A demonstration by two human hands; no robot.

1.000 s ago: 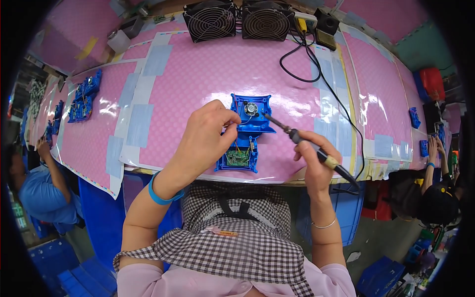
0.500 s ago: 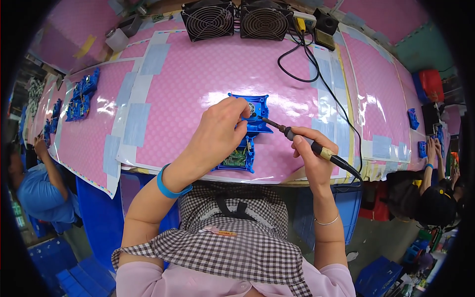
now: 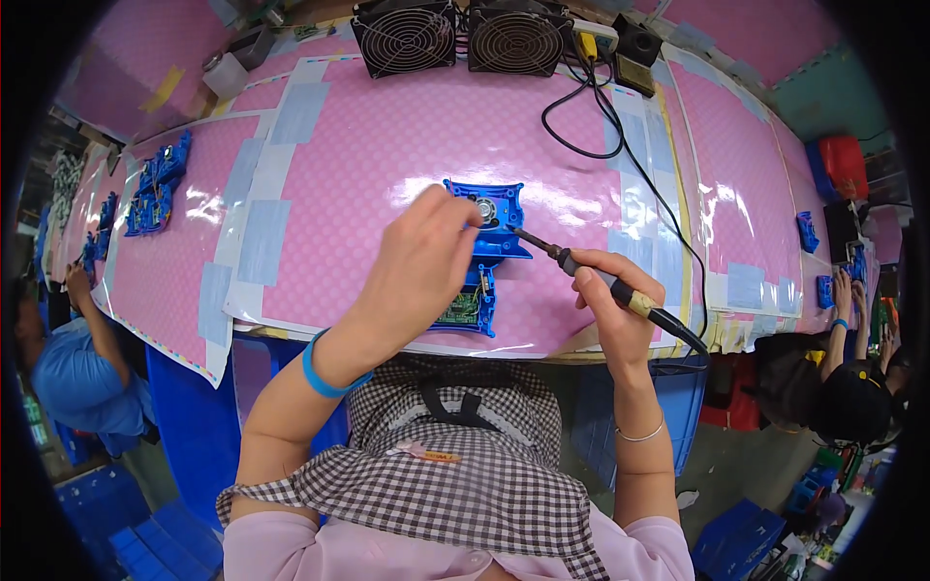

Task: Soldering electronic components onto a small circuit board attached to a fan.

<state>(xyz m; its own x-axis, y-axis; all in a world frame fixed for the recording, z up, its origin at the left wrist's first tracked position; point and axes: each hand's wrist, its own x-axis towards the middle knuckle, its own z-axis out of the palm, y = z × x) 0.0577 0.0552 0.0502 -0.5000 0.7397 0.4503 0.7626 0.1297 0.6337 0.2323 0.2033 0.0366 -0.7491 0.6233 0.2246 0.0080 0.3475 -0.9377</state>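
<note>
A blue plastic housing (image 3: pixel 503 248) lies on the pink table, a round speaker (image 3: pixel 486 210) set in its upper half. Its lower half, nearer me, holds a green circuit board (image 3: pixel 463 311), partly covered by my left forearm. My left hand (image 3: pixel 423 254) is over the housing's left side, fingertips pinched beside the speaker; whatever is between them cannot be made out. In my right hand (image 3: pixel 620 300) is a soldering iron (image 3: pixel 573 263), gripped like a pen. Its tip points at the housing just right of the speaker; I cannot tell whether it touches.
Two black fans (image 3: pixel 407 41) stand at the far edge. The iron's black cable (image 3: pixel 668 205) loops down the right side from a soldering stand (image 3: pixel 635 76). More blue housings (image 3: pixel 150 208) lie at left and at far right. People sit at both sides.
My left hand has shifted slightly left, away from the speaker, which now shows more fully. The right hand with the soldering iron has hardly moved.
</note>
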